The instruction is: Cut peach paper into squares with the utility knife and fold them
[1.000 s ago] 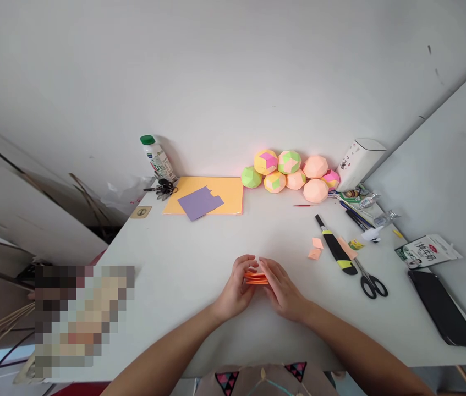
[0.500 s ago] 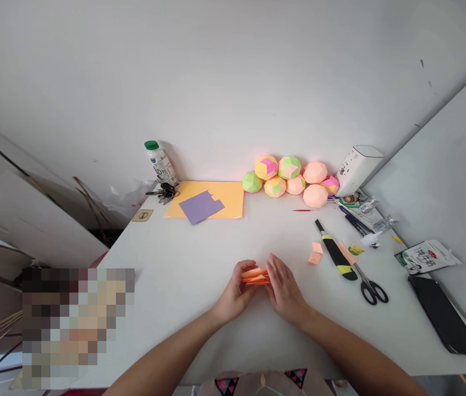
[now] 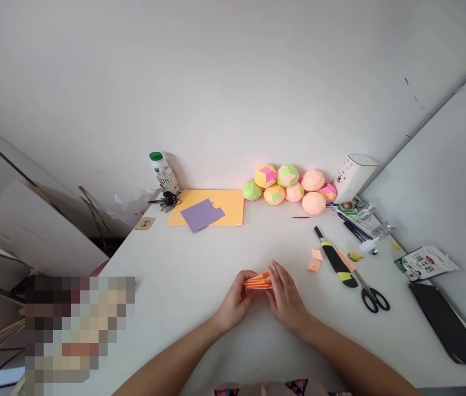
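Note:
Between my two hands is a small stack of folded orange paper (image 3: 259, 281), its layered edges facing away from me. My left hand (image 3: 236, 301) is closed on the left end of the stack, fingers curled behind it. My right hand (image 3: 287, 294) grips the right end, with the fingers bent over the far side and the thumb low. The palms hide part of the paper. Just right of my right hand lie two small peach paper pieces (image 3: 316, 260). Beyond these are a black and yellow utility knife (image 3: 339, 264) and black-handled scissors (image 3: 375, 300).
Several faceted paper balls (image 3: 313, 203) rest against the wall. To the left are yellow paper sheets (image 3: 235, 209), a purple sheet (image 3: 200, 215), keys (image 3: 169, 199) and a bottle (image 3: 164, 173). At right stand a white container (image 3: 355, 179), a milk pouch (image 3: 426, 263) and a black phone-like slab (image 3: 449, 324).
The orange papers lie more evenly pressed together, tilted slightly up to the right. Both hands stay around them. The whole view has shifted a little, so the table sits lower in it.

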A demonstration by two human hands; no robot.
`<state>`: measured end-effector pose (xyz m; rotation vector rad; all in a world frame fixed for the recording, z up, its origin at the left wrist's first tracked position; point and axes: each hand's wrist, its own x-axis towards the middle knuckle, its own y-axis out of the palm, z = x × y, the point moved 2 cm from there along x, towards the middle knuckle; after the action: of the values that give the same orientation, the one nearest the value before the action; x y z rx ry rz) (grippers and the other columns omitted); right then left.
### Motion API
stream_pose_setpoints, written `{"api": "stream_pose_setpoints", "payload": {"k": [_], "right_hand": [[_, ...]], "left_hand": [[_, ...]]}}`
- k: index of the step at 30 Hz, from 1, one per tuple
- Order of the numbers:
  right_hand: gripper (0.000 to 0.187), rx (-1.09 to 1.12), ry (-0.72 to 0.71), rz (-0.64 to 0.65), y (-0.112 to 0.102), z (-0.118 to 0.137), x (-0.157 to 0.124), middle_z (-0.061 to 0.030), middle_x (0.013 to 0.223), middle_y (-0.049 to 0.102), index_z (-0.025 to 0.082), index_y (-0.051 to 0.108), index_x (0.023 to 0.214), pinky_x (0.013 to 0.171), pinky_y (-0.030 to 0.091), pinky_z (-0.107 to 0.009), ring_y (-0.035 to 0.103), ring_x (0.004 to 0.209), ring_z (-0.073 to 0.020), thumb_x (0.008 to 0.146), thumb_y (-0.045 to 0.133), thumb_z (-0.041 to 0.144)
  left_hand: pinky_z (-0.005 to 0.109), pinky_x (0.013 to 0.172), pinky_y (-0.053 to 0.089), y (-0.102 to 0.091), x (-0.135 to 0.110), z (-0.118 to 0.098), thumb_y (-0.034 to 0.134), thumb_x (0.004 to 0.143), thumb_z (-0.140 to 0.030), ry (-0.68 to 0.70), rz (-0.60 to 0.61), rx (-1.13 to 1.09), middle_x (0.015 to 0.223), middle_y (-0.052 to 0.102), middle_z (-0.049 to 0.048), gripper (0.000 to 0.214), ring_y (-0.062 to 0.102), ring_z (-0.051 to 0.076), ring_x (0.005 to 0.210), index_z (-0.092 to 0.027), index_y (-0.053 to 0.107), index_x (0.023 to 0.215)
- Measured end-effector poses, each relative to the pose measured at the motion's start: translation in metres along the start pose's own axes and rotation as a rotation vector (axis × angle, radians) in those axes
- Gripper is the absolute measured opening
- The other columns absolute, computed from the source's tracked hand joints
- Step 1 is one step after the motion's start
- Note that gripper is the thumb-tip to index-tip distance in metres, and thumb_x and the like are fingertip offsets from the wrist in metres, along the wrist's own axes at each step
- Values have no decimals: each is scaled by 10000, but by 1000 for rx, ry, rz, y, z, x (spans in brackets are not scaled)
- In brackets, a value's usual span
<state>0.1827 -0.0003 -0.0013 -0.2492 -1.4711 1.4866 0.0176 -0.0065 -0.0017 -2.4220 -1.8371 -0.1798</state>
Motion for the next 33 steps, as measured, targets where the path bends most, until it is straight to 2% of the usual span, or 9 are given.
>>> {"api": "stream_pose_setpoints", "payload": {"k": [5,9,16,19,22,24,27,30,33], "right_hand": [[592,3,-79,27,-2,5,1,-202,1420,314,174,158,1460,979,440,-521,342,1304,-316,923,405,163],[571,-1,-45,1,-3,4,2,-204,1409,315,166,183,1452,971,448,-515,344,1300,-312,920,388,142],[597,-41,-75,-11,-3,7,4,-186,1448,242,204,247,1442,975,435,-538,282,1334,-339,878,391,71],[574,0,-83,-30,-7,8,6,-181,1375,358,192,285,1428,977,438,-527,320,1309,-325,878,395,68],[512,84,-79,-36,-10,8,9,-142,1141,528,192,358,1394,957,460,-498,408,1236,-298,894,415,93],[467,143,-82,-51,-12,8,10,-110,1009,560,208,416,1355,893,500,-458,500,1121,-270,900,416,100],[416,221,-104,-62,-14,9,10,-79,903,563,212,495,1275,692,537,-342,580,835,-195,899,376,77],[381,212,-125,-57,-15,11,10,-62,826,559,182,559,1176,594,505,-283,554,705,-158,892,343,47],[311,208,-122,-47,-15,12,10,-56,811,564,174,582,1111,616,501,-288,545,714,-159,904,373,75]], "left_hand": [[406,888,471,0,-1,3,496,854,-193,-75,7,-69,1112,541,84,305,558,208,1017,-200,405,1145],[412,905,457,0,0,1,522,841,-212,-80,-16,-81,1110,532,84,307,549,212,1021,-199,415,1128],[415,928,435,0,0,-10,581,815,-222,-147,66,-229,1101,554,80,392,547,222,1044,-206,399,1162],[405,907,445,1,0,-11,611,807,-253,-196,80,-315,1086,565,74,419,559,219,1029,-211,388,1160],[400,899,458,2,1,-6,616,814,-274,-208,87,-361,1096,567,69,412,576,210,1008,-222,384,1151],[411,896,471,1,1,-2,589,834,-268,-193,82,-325,1134,552,77,372,583,210,1009,-229,388,1145],[447,904,481,-4,1,2,529,858,-223,-60,19,-74,1178,522,100,329,555,231,1080,-228,403,1162],[501,974,429,-8,-2,-3,495,851,-141,267,-68,357,1267,459,140,465,450,261,1218,-218,357,1289],[541,1004,386,-3,-7,-13,462,852,-67,591,-36,794,1340,424,151,574,390,279,1271,-230,302,1379]]}}
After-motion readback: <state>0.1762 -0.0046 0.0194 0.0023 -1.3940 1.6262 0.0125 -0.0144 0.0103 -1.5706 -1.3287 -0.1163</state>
